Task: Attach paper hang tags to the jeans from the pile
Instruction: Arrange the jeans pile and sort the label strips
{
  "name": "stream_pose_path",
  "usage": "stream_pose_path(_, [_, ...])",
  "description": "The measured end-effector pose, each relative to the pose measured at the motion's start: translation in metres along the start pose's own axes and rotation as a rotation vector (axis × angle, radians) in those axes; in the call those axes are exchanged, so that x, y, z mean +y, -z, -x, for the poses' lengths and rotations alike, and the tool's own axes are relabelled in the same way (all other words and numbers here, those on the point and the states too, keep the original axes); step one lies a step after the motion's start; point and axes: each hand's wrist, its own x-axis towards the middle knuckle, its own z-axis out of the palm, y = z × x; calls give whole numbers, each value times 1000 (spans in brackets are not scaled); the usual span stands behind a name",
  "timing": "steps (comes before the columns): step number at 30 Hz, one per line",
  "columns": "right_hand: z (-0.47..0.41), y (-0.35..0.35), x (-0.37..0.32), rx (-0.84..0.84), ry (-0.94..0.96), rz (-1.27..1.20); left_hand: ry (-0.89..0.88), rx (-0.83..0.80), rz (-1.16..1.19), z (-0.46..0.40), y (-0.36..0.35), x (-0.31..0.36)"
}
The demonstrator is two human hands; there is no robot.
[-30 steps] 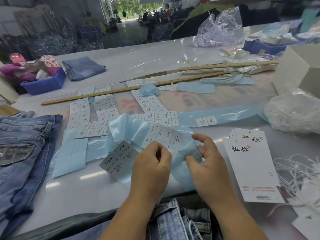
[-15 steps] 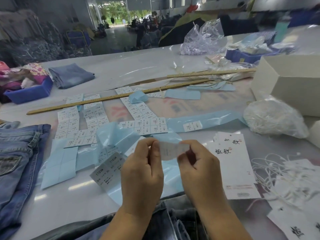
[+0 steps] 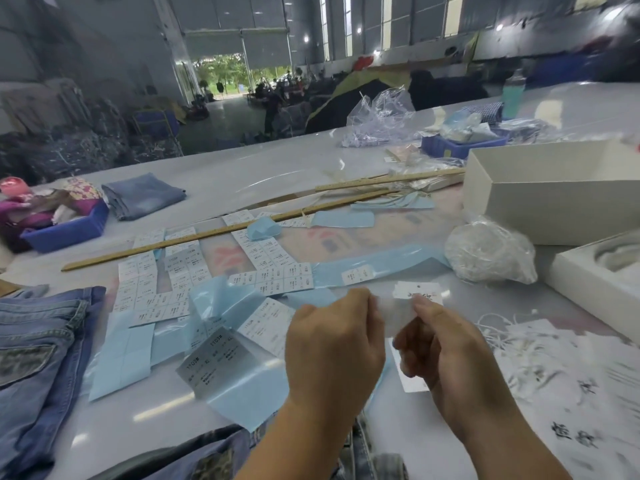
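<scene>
Glossy table [image 3: 242, 174]; hands pinch thin sticker [image 3: 391, 317]

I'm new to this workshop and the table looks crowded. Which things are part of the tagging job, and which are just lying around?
Part of the job:
- small sticker pinched between left hand and right hand
- sticker sheets
- hang tags
- white strings
- jeans

Lying about:
- wooden rulers
- blue tray
- white box
- folded denim

Blurred white sticker [image 3: 393, 311] mid-air above hang tags [image 3: 417, 292]; jeans [image 3: 41, 358] flat at left.
</scene>
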Motion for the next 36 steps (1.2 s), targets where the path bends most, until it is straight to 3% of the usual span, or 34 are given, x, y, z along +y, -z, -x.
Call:
stream_pose_path(3, [-7, 18, -5, 54, -13, -16, -81, -100, 63, 3, -14, 19])
stream_pose_path(6, [-16, 35, -8, 23, -83, -82, -38, -207, 146, 7, -26, 26])
stream_pose_path(11, [-28, 46, -7, -23, -116, -103, 341, -429, 465, 7, -35, 24])
stream_pose_path(15, [-32, 48, -11, -41, -101, -106, 713, -548, 957, -10, -39, 22])
stream_pose_path(20, [-35, 56, -12, -50, -92, -50, 1225, -894, 1272, -20, -43, 25])
stream_pose_path(22, [-35, 61, -8, -58, -68, 13, 1290, -955, 1314, -19, -43, 24])
stream_pose_path(24, [-34, 64, -4, -55, -50, 85, 1225, -1022, 1295, -15, -43, 24])
stream_pose_path(31, [-37, 65, 11, -5, -42, 130, 1217, -889, 1265, -3, -51, 19])
stream_pose_path(36, [-44, 68, 11, 5, -34, 155, 1105, -602, 1064, 2, -56, 21])
